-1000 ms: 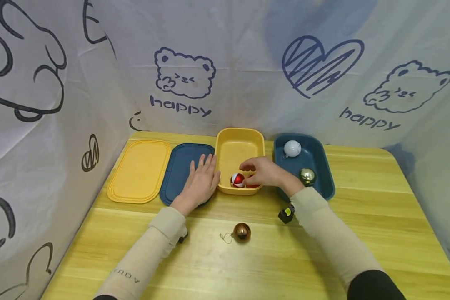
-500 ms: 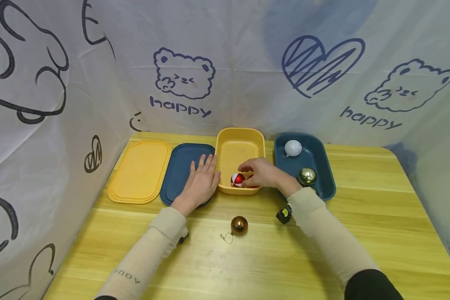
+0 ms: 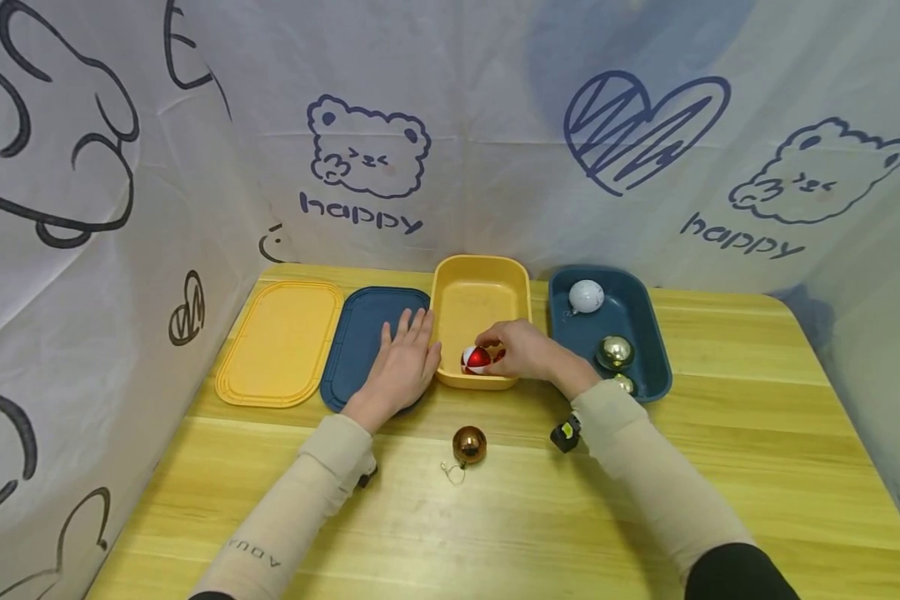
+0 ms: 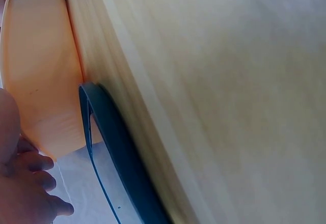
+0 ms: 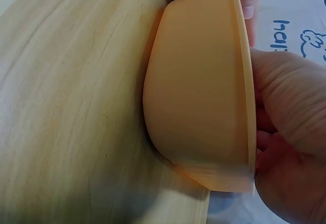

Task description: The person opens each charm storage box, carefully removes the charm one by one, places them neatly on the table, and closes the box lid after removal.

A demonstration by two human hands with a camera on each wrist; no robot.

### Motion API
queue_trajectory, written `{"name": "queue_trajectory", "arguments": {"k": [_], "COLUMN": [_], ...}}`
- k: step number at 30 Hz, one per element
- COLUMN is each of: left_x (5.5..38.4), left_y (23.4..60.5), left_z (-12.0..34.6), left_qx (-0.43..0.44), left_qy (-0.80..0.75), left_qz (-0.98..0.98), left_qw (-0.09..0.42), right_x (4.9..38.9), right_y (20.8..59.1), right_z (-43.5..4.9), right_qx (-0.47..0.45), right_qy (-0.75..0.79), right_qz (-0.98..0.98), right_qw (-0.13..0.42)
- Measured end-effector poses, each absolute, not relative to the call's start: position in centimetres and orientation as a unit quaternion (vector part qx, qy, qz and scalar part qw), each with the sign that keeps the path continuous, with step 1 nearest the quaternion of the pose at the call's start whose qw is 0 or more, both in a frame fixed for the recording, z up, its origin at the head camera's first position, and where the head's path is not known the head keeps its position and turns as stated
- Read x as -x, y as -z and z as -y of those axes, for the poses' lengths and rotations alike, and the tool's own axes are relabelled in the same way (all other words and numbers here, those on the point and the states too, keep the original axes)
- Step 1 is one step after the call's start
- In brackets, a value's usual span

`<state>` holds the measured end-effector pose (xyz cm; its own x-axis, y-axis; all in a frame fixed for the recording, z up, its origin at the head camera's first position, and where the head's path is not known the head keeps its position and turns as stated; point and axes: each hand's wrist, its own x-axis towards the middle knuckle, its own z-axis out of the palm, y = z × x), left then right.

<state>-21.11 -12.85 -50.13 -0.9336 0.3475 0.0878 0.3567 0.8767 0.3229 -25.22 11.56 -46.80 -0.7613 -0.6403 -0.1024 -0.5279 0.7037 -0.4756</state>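
Note:
My right hand (image 3: 521, 350) reaches into the yellow tub (image 3: 480, 287), thumb and fingertips curled round a red-and-white Christmas ball (image 3: 476, 360) near its front wall. A bit of another red ball (image 3: 499, 355) shows behind the fingers. In the right wrist view the tub's wall (image 5: 198, 91) hides the fingertips. My left hand (image 3: 401, 362) lies flat with straight fingers over the dark blue lid (image 3: 371, 312), its fingertips beside the yellow tub's left rim. A shiny brown Christmas ball (image 3: 469, 446) with a thin string loop lies on the table in front of the tub.
To the right stands a dark blue tub (image 3: 656, 350) holding a white ball (image 3: 586, 297), a gold ball (image 3: 614, 353) and a smaller gold one (image 3: 625, 383). A yellow lid (image 3: 281, 342) lies at the far left. White curtains with drawings border the wooden table (image 3: 757, 417).
The right hand's fingers have lowered and closed in on the red-and-white ball. The brown ball has rolled a little left and away from me. The left hand has stayed put.

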Motion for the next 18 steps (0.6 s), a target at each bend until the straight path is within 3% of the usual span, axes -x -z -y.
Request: {"name": "queue_trajectory", "arguments": {"k": [18], "left_x": [21.16], "left_y": [50.46], "left_z": [12.79], "left_qx": [0.182], "left_qy": [0.167], "left_qz": [0.969], "left_qw": [0.018], "right_x": [25.06], "right_y": [47.15], "right_z": [-11.28], "right_qx": [0.311], "right_qy": [0.224], "right_qz": [-0.914], "right_qw": [0.131]}}
